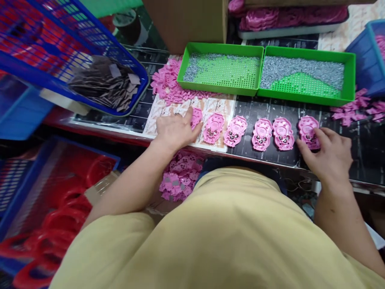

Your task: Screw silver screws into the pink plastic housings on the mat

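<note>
A row of several pink plastic casings (pixel 235 131) lies along the front edge of the bench, open side up, with small shiny metal parts at their lower ends. At the left end, the thumb and forefinger of my left hand (pixel 176 128) close about a pink casing (pixel 196 116), partly hidden by the hand. My right hand (pixel 329 152) has its thumb and fingers on the two sides of the rightmost casing (pixel 307 127), which rests on the bench. The casings between my hands stand apart or nearly touch.
Behind the row are two green trays (pixel 222 89) of small metal pieces. Small pink parts (pixel 168 82) are heaped beside them. A blue basket (pixel 141 90) with dark flat pieces stands left, a blue bin (pixel 365 60) right. Pink pieces (pixel 180 176) lie below the bench edge.
</note>
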### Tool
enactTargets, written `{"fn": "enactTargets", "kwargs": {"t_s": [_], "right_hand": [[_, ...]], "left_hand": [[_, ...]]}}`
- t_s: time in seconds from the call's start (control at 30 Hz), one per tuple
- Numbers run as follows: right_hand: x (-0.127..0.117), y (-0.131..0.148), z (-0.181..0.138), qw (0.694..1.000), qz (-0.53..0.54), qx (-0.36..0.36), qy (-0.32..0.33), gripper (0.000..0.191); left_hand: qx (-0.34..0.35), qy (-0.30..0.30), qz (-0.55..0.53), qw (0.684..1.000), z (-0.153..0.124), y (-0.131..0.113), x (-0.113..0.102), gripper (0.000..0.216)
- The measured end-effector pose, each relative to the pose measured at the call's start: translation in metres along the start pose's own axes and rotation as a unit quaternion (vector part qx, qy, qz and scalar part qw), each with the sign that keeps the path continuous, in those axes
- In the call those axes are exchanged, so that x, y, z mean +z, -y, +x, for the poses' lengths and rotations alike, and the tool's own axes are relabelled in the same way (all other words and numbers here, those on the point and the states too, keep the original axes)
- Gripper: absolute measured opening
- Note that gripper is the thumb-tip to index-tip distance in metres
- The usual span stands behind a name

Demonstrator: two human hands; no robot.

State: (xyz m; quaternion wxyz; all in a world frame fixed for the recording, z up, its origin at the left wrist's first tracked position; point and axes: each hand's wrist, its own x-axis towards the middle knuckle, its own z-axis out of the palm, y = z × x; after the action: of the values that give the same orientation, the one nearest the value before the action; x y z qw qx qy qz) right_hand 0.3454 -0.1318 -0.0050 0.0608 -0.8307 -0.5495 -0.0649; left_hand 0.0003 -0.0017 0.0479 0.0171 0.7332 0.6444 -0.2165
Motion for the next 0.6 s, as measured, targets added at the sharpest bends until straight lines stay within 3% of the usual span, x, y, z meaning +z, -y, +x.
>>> {"fn": "enactTargets", "kwargs": {"t_s": [0.23, 0.47, 0.6], "right_hand": [[-0.008, 0.004, 0.002, 0.999, 0.034, -0.031, -0.008, 0.058], [0.002, 0.005, 0.002, 0.996, 0.092, 0.000, 0.000, 0.055], [0.007, -0.017, 0.001, 0.991, 0.099, -0.080, -0.034, 0.053]], "left_hand": [[0.049, -0.008, -0.008, 0.999, -0.003, 0.000, 0.004, 0.068], [0.073, -0.003, -0.060, 0.995, -0.007, -0.005, 0.008, 0.062], [0.083, -0.035, -0.096, 0.991, -0.008, -0.009, 0.015, 0.061]]}}
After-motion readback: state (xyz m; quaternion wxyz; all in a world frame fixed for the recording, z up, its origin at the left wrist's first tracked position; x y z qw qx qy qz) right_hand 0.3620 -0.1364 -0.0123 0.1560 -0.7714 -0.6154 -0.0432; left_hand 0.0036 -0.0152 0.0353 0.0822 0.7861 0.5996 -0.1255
